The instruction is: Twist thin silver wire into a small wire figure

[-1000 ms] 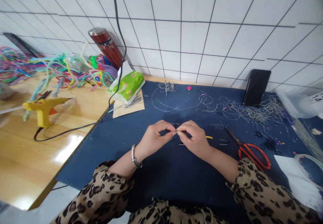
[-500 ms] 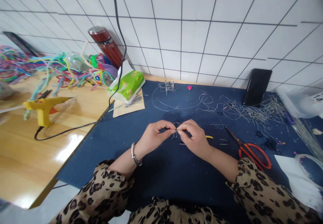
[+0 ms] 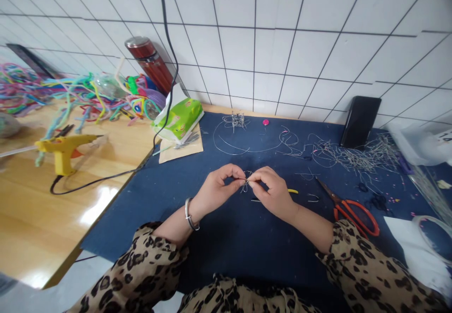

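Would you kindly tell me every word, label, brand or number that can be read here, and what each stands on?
"14": on the white item at the far right edge; more may be cut off.
Green tissue pack: its print is too blurred to read.
I can read no other text.

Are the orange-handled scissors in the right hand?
No, the scissors lie on the dark blue mat, apart from the right hand.

Thin wire (image 3: 244, 189), small loops, pinched between fingers (image 3: 259, 176)
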A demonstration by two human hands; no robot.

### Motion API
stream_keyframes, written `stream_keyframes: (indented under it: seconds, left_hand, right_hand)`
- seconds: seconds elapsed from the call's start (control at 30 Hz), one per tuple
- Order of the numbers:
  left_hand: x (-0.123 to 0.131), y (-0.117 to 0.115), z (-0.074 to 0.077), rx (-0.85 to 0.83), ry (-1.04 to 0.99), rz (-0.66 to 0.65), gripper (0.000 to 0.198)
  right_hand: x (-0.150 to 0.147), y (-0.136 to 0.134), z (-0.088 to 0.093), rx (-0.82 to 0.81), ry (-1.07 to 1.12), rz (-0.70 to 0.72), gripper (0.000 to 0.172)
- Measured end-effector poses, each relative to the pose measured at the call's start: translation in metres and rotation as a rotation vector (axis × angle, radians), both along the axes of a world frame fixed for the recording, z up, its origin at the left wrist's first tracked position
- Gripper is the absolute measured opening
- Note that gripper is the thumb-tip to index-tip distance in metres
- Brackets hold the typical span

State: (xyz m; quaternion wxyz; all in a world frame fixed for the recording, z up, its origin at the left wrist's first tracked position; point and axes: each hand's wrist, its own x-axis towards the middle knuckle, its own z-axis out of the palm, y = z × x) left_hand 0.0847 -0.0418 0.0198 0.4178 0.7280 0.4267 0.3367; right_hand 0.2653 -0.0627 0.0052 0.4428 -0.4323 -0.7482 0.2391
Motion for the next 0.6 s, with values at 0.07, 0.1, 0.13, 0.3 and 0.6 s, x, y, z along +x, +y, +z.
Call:
stream_keyframes:
  seconds: [0.07, 0.1, 0.13, 0.3, 0.6]
  left_hand:
    - [0.0001, -0.0003, 0.0005, 0.02, 0.011, -0.005, 0.008]
    - [0.0, -0.0005, 0.0006, 0.026, 0.016, -0.009, 0.009]
    - [-0.0002, -0.0006, 0.0005, 0.03, 0.019, -0.012, 0.01]
    - [-0.0018, 0.0003, -0.0006, 0.01, 0.002, -0.047, 0.013]
    - [-0.0029, 0.0004, 0.0031, 0.036, 0.036, -0.084, 0.012]
  right_hand:
    - [0.0, -0.0001, 0.0002, -0.006, -0.002, 0.007, 0.012]
    - [-0.0001, -0.0001, 0.0003, -0.008, -0.001, 0.012, 0.011]
    - [-0.0002, -0.0001, 0.0005, -0.012, 0.001, 0.014, 0.011]
    - [-0.0002, 0.0001, 0.0015, -0.052, 0.005, 0.02, 0.01]
    - [0.0006, 0.0007, 0.0023, -0.086, -0.004, 0.02, 0.01]
